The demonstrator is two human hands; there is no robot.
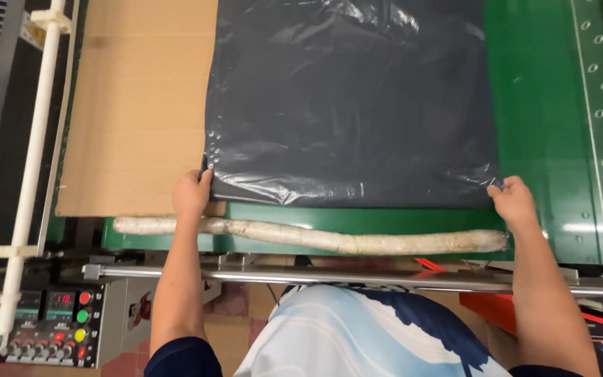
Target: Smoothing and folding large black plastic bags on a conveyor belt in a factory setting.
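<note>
A stack of black plastic bags (350, 98) lies flat on a green machine table (532, 105). My left hand (191, 194) grips the stack's near left corner, where it overlaps a brown cardboard sheet (134, 105). At the near right corner my right hand (512, 201) pinches the edge of the bags. Both arms reach forward over a metal rod (357, 278).
A long off-white padded roll (315, 237) lies along the table's near edge, just below the bags. At the lower left is a control panel (50, 324) with coloured buttons and small displays. A white pipe frame (33, 153) runs down the left side. Perforated green rail at far right.
</note>
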